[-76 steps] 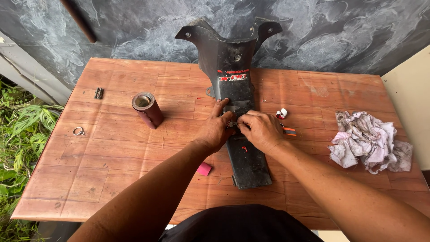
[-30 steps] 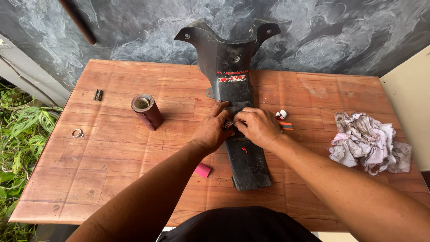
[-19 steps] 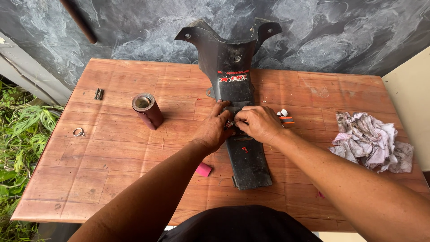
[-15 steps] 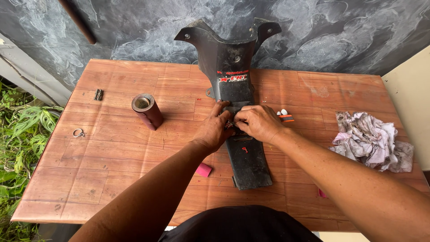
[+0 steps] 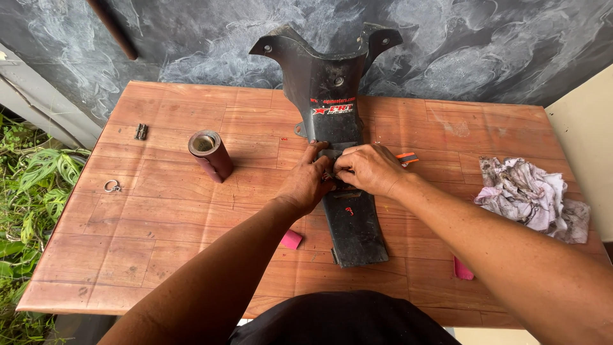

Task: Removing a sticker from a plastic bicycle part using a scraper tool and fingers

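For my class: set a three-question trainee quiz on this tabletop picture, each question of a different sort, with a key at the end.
1. True or false: both hands rest on the long black plastic panel.
2. Which lies at the table's right edge? A) crumpled rag B) roll of sandpaper C) key ring
3. Fill in: the small pink piece lies just ____ of the panel's lower end, as the camera sees it.

Key: 1 true: left hand and right hand meet on its middle. 2 A, the crumpled rag. 3 left.
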